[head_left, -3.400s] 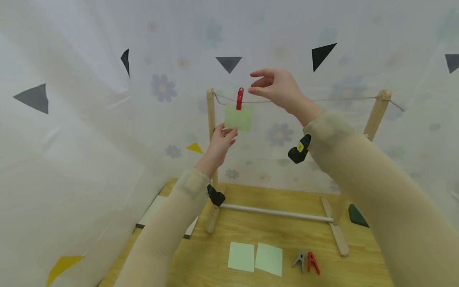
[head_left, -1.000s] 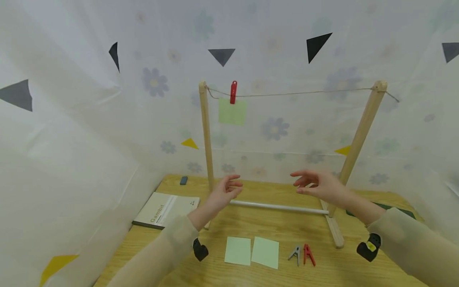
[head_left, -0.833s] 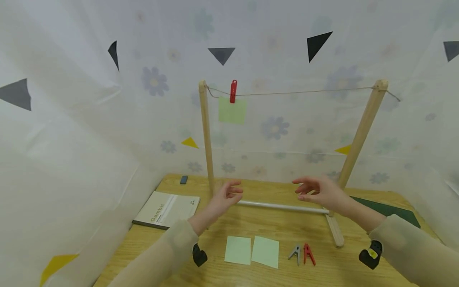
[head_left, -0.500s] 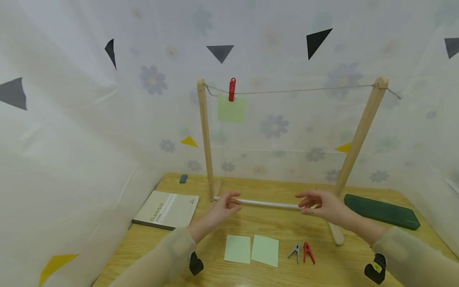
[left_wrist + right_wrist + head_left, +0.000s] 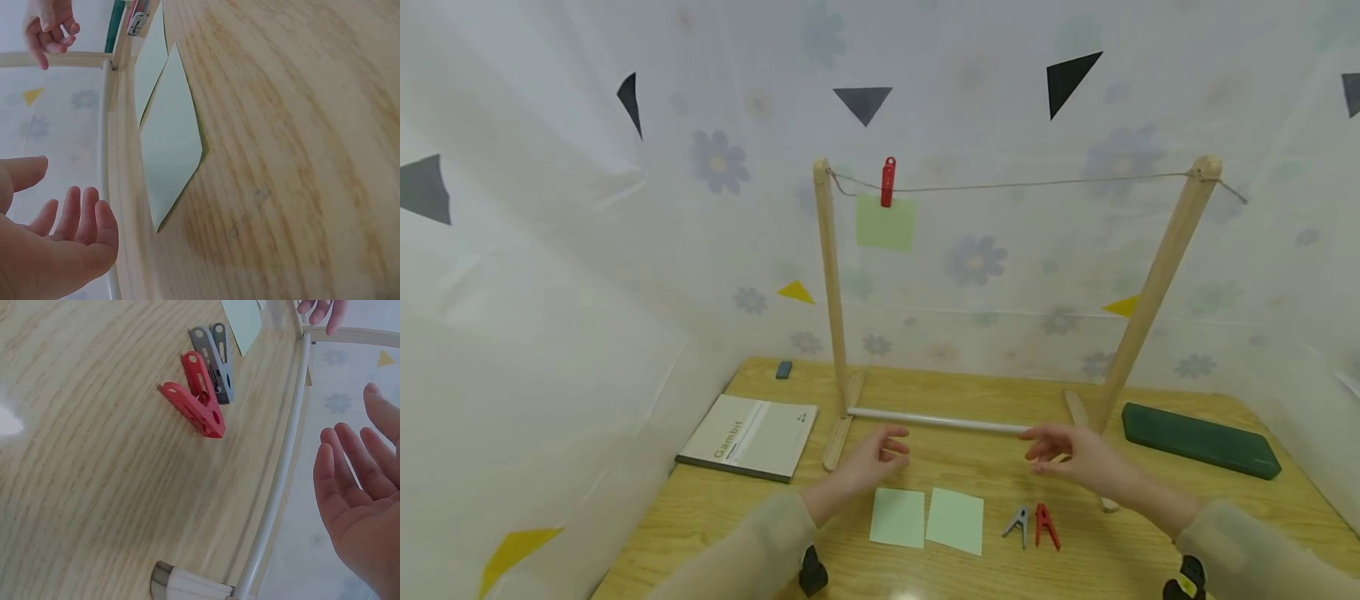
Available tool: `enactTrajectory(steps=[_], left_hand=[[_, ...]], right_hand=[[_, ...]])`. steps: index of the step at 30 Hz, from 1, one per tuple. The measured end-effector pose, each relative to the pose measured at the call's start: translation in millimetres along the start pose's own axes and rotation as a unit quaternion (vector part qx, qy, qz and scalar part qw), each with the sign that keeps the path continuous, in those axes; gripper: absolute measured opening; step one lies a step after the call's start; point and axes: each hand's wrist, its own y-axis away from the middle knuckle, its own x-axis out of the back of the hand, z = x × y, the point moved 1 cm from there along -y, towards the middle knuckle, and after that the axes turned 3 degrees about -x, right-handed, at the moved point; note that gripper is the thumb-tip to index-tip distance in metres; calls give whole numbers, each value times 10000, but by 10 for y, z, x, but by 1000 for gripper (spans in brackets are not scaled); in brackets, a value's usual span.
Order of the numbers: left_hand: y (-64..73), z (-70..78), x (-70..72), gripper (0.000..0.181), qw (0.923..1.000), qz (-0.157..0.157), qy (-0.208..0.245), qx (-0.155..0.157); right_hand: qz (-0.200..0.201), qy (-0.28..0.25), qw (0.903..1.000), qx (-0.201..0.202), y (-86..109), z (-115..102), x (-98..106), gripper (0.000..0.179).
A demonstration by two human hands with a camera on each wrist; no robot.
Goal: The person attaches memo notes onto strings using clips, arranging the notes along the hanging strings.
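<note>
My left hand (image 5: 871, 462) hovers just behind two pale green paper squares, its fingers loosely bent around nothing. The left paper square (image 5: 898, 518) and the right paper square (image 5: 955, 521) lie side by side on the table. My right hand (image 5: 1071, 454), also holding nothing, is above the table behind a grey clothespin (image 5: 1018, 527) and a red clothespin (image 5: 199, 400). Up on the string (image 5: 1022, 185), another red clothespin (image 5: 888, 182) clips a green paper sheet (image 5: 886, 223) near the left post. In the left wrist view both squares show close to the hand.
A wooden frame with a left post (image 5: 831, 292), a right post (image 5: 1157, 292) and a white crossbar (image 5: 940, 421) stands across the table. A notebook (image 5: 748, 437) and small blue-grey block (image 5: 784, 370) lie left; a dark green case (image 5: 1201, 440) lies right.
Both hands have come down from the hanging paper and clothespin to low over the table, drifting nearer in the last second. The paper stays hanging from the string.
</note>
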Motion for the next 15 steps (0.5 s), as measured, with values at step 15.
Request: enactTrajectory(steps=[15], left_hand=[[186,-136,13,41,9989,-223,-371,203]], right_hand=[[80,6,9987,509,237,358,-106,44]])
